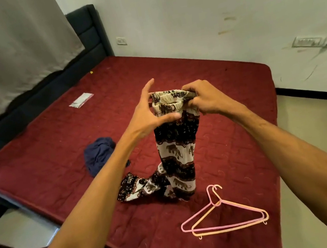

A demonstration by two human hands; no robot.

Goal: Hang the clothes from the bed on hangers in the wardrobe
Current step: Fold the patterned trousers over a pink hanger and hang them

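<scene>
Elephant-print trousers [176, 154] in black, white and brown hang upright over the red bed [46, 165], their legs trailing onto the mattress. My right hand [202, 100] grips the elastic waistband on its right side. My left hand [148, 113] touches the waistband's left side with thumb under it and fingers spread. A crumpled navy garment [98, 154] lies on the bed to the left. Two plastic hangers, one pink [219, 216] and one orange [236, 227], lie stacked on the mattress near its front right corner. No wardrobe is in view.
A small clear packet [81, 101] lies further back on the bed. A dark headboard [89, 32] and a grey curtain [5, 48] stand at the left. White wall with sockets [306, 41] lies behind; pale floor [309, 121] runs along the right.
</scene>
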